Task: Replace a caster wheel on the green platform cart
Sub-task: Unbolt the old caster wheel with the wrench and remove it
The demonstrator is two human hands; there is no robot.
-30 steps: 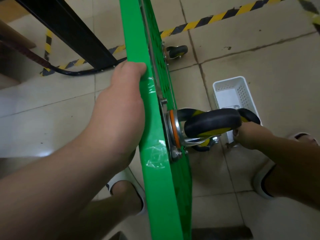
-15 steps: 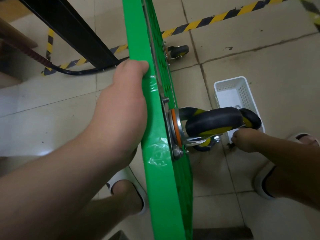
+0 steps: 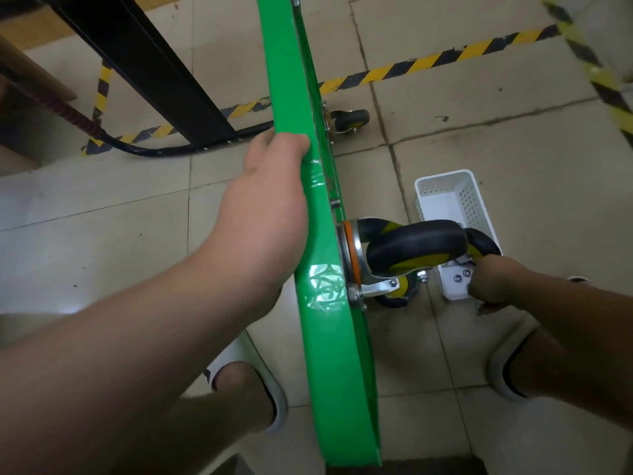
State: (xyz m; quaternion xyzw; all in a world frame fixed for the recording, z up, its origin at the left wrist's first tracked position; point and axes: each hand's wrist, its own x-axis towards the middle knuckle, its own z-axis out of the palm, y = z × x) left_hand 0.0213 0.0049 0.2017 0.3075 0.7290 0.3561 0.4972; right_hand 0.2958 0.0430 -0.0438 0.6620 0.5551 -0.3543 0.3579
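Holding the green platform cart (image 3: 329, 337) on edge, left grip (image 3: 263, 214) clenched round its rim, I had dropped my right grip (image 3: 493, 282) from under the mounted caster wheel (image 3: 414, 248) to the white basket (image 3: 442, 197) — fingers curled, on what I couldn't tell — probably fetching fasteners.

Green platform cart (image 3: 329, 337) on edge, black-and-yellow caster wheel (image 3: 416, 246) sideways off its underside.
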